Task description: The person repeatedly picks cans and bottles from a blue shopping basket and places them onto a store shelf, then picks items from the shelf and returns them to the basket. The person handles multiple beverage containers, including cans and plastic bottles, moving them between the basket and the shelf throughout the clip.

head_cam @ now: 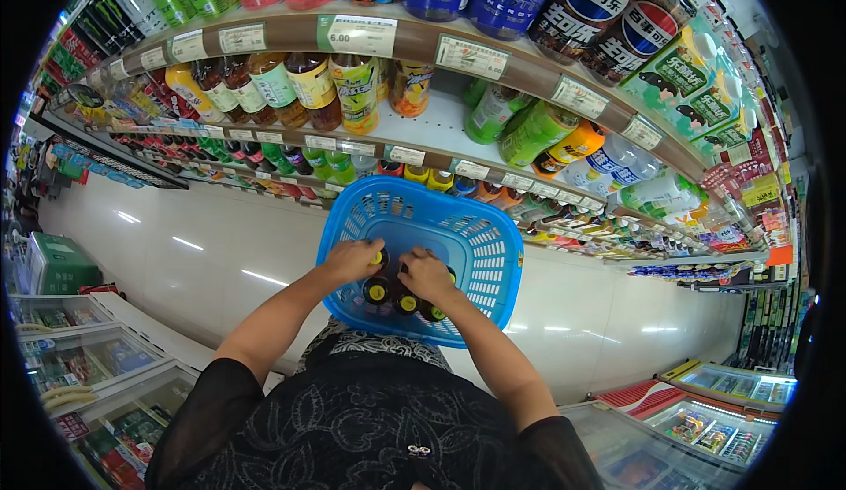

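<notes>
A blue plastic shopping basket (509, 278) is in front of my body, close below the drink shelves. Several dark bottles with yellow caps stand in its near part; one bottle (377, 293) is nearest the left side. My left hand (353, 260) reaches in over the basket's left rim, its fingers curled round the top of a yellow-capped bottle. My right hand (426, 275) is inside the basket, bent over the bottles at the right. Its fingertips are at a dark bottle top, and whether they grip it is hard to tell.
Shelves (423, 130) with bottled drinks and price tags curve across the front, with large cans and bottles on the upper shelf. Glass-topped freezers (99, 358) are at the lower left, another freezer (714, 430) at the lower right. A green box (63, 265) is at the far left on the tiled floor.
</notes>
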### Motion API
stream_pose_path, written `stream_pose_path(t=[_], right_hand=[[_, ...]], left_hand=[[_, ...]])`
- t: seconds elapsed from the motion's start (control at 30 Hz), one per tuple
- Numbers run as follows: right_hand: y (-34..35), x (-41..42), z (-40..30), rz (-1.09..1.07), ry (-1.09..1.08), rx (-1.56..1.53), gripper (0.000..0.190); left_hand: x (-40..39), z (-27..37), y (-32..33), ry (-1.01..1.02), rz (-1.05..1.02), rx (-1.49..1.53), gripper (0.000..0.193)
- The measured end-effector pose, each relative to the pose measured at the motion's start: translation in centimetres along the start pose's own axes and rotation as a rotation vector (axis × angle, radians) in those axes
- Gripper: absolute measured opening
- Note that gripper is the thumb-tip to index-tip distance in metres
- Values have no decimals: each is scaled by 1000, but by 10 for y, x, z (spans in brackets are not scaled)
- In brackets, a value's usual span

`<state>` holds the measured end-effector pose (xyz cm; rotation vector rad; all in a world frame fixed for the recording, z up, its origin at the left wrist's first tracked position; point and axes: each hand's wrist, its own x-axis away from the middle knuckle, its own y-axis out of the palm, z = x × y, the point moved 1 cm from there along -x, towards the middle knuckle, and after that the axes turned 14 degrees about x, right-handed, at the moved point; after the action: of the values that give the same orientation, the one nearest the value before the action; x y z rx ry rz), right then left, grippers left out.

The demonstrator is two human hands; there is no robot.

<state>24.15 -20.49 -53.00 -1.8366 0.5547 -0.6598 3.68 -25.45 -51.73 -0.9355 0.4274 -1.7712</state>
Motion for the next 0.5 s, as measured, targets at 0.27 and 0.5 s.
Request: stream_pose_path(t=[0.27, 0.5], right_hand=[[-39, -7, 0, 25, 125, -348, 61], [-151, -46, -14, 776, 92, -215, 67]], left_hand=[[4, 71, -98, 301, 276, 196, 36], [46, 183, -192, 838, 611, 195, 33]])
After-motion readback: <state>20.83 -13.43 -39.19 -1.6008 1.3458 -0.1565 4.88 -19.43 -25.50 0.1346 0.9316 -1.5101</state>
